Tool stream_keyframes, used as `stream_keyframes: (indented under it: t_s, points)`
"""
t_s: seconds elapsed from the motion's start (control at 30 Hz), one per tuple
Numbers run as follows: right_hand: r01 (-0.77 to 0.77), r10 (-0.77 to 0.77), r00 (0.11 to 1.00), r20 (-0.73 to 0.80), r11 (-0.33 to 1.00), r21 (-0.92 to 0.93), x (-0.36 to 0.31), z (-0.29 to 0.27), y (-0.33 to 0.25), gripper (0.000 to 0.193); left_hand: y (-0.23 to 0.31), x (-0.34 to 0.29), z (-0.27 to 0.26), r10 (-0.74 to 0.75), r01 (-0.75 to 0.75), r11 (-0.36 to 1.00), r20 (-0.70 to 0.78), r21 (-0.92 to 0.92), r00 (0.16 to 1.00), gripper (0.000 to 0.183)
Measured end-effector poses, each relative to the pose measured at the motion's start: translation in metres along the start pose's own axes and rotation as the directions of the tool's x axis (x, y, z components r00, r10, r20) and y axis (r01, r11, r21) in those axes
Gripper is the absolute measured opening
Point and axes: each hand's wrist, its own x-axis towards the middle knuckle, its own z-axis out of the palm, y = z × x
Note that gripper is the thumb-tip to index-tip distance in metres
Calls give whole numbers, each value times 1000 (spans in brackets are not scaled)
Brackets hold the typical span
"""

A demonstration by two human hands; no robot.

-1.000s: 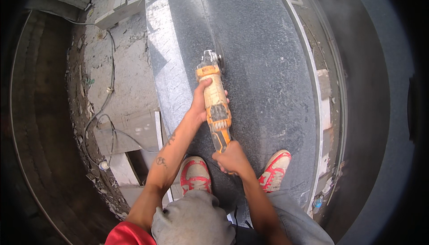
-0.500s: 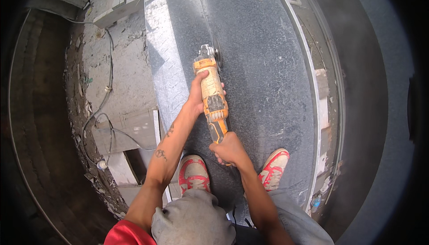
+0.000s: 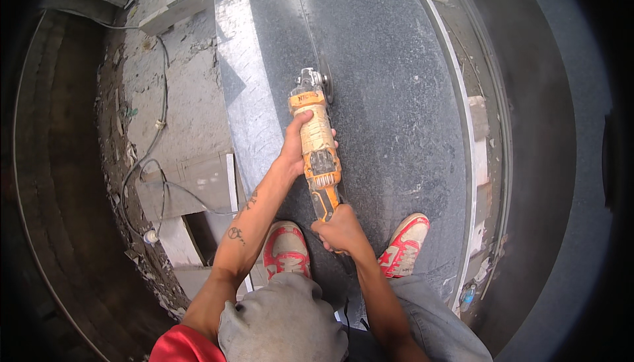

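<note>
An orange and black angle grinder point(image 3: 318, 134), coated with pale dust, lies lengthwise over the dark speckled stone slab point(image 3: 409, 98). My left hand point(image 3: 292, 145) wraps round its body behind the gear head, thumb on top. The rear handle is gripped by my right hand point(image 3: 342, 229), closer to me. On the right side of the head, the cutting disc point(image 3: 327, 79) stands on edge at the slab. A thin straight cut line point(image 3: 305, 15) runs from the disc toward the far end. Part of the disc is hidden by the grinder's head.
I stand on the slab in red and white shoes point(image 3: 287, 250). A grey cable point(image 3: 162, 84) with a white connector point(image 3: 151, 236) winds over rough concrete at left. Wooden frame pieces point(image 3: 177, 10) lie at far left. Beyond the slab's right edge are pipes and a small bottle point(image 3: 467, 294).
The grinder, with both hands still on it, has shifted slightly toward me and a little to the right. A longer stretch of the line shows beyond the disc.
</note>
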Motion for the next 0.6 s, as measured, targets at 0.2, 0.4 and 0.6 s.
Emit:
stream_keyframes:
  t_s: [0.2,0.4,0.6]
  points:
    - [-11,11,1000,-9,1000,-16,-6,0,0,15,-5,-4,0,1,0,1000,-23,25,1000,59]
    - [-31,31,1000,2,999,-32,-10,-1,4,16,-8,-10,3,1,1,999,-42,50,999,60]
    - [-46,47,999,5,997,-66,-16,-2,7,18,-13,-16,5,-26,27,999,-55,21,998,59]
